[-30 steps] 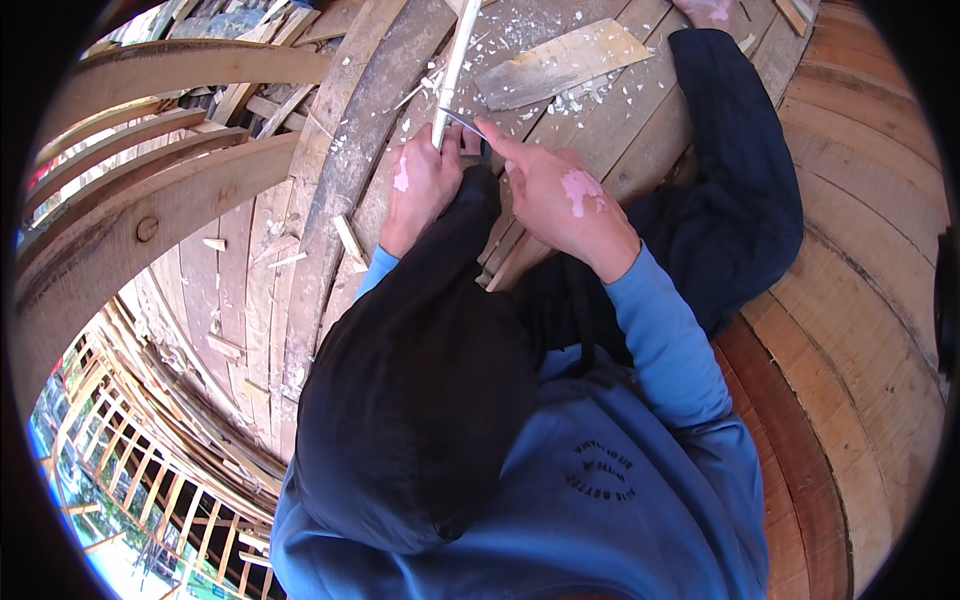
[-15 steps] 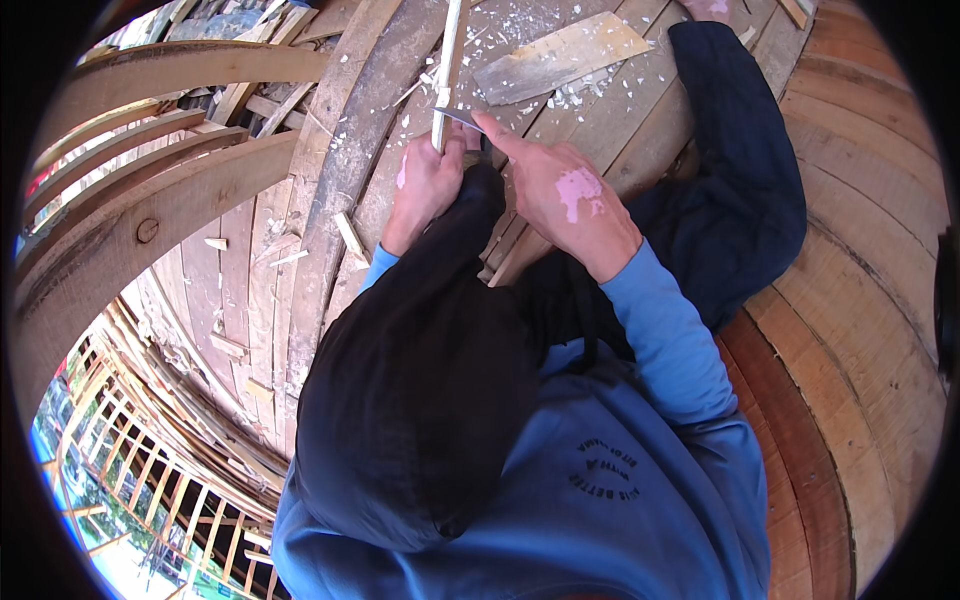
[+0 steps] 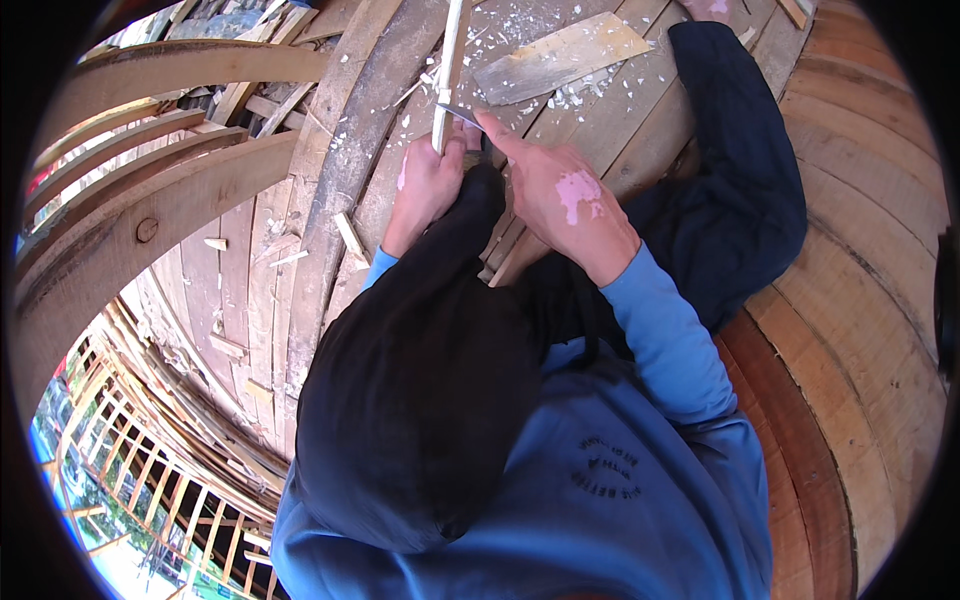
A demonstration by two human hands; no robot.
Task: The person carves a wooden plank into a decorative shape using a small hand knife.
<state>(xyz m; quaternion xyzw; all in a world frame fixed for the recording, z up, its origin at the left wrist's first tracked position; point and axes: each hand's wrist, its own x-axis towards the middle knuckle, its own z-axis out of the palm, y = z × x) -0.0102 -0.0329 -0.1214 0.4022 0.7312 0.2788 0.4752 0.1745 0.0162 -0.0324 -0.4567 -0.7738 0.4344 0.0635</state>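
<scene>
My left hand (image 3: 428, 187) is closed around the lower end of a slim, pale wooden stick (image 3: 452, 55) that points away from me. A knife (image 3: 463, 113) is in my right hand (image 3: 565, 200), its handle hidden under the fingers and the index finger stretched along the back of the blade. The blade lies across the stick just above my left fist, where the wood has a cut notch. My raised left knee in black trousers (image 3: 420, 380) is close behind the left hand.
White wood shavings (image 3: 580, 92) are scattered over the plank floor (image 3: 345, 150) around a flat board offcut (image 3: 562, 58). Curved timber ribs (image 3: 150, 215) rise at the left. Plank walling (image 3: 850, 230) curves up on the right. Several small wood scraps (image 3: 228, 346) lie at the left.
The knife blade has shifted very slightly up along the stick. Both hands otherwise keep nearly the same place and grip.
</scene>
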